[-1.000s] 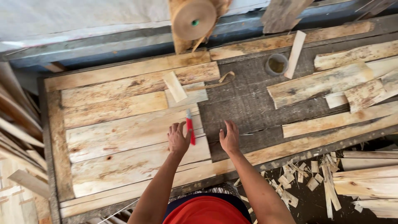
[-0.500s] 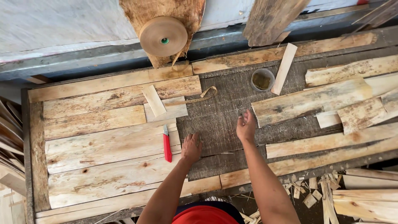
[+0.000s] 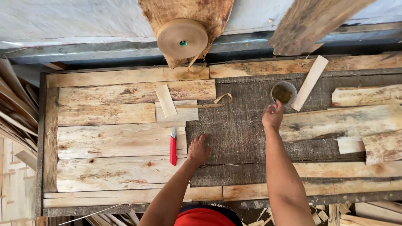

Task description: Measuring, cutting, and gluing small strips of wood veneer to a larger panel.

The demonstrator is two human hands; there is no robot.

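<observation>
Right hand [image 3: 273, 117] at the small cup [image 3: 283, 92], left hand [image 3: 199, 150] flat beside the red knife [image 3: 173, 146]

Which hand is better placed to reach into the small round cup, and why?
The right hand: its fingertips are at the rim of the small round cup. The left hand lies flat on the dark mat beside the red utility knife, farther away.

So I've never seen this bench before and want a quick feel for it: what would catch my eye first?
Probably the red utility knife lying on the pale wood strips, just left of the left hand, which rests flat on the dark mat. Next, the big roll of brown tape at the top, and the right hand at a small cup.
</observation>
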